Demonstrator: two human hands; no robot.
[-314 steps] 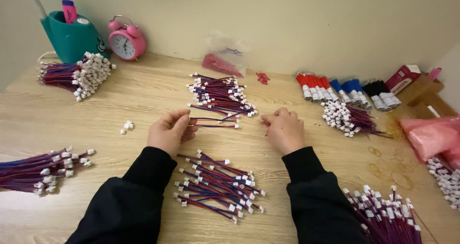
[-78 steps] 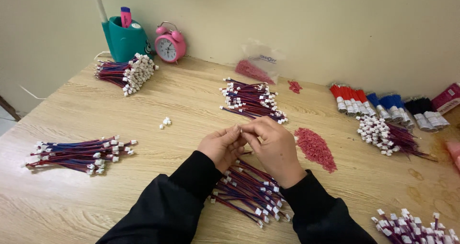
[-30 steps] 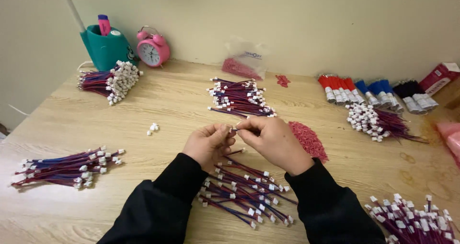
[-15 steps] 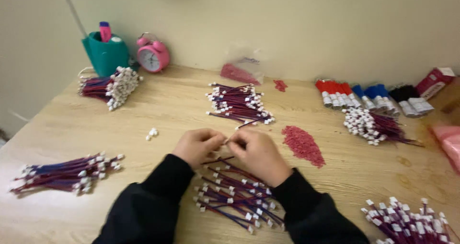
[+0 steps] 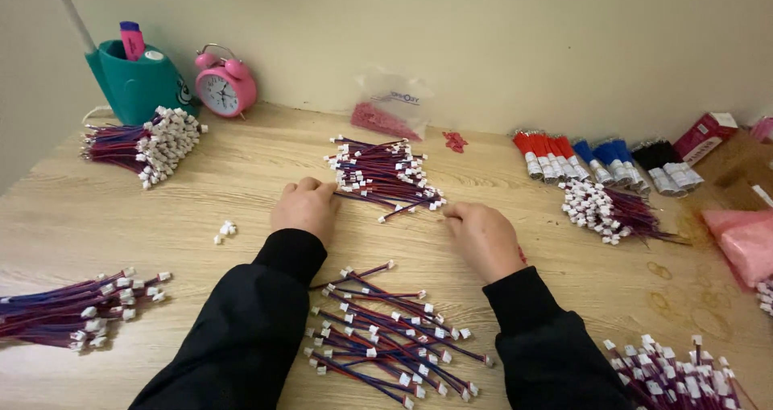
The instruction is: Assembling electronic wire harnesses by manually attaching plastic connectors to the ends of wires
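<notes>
My left hand [image 5: 304, 209] and my right hand [image 5: 483, 237] rest palm down on the wooden table [image 5: 241, 177], spread apart. Between their fingertips a thin red-and-blue wire with white end plugs [image 5: 386, 203] lies along the near edge of a stacked wire bundle [image 5: 382, 173]. Each hand pinches one end of it. A loose heap of the same wires [image 5: 386, 337] lies between my black sleeves, close to my body. A speck of small red pieces [image 5: 522, 255] shows by my right wrist; the rest is hidden under that hand.
More wire bundles lie at upper left [image 5: 145, 144], near left [image 5: 72, 309], right [image 5: 612, 209] and bottom right [image 5: 684, 374]. A teal cup [image 5: 137, 84], pink alarm clock [image 5: 225, 86], clear bag of red pieces [image 5: 386, 112], red, blue and black capped parts [image 5: 596, 156], a pink bag [image 5: 745, 237].
My hands were close together working on one wire in front of me. They have moved forward and apart, stretching the wire against the near edge of the stacked bundle.
</notes>
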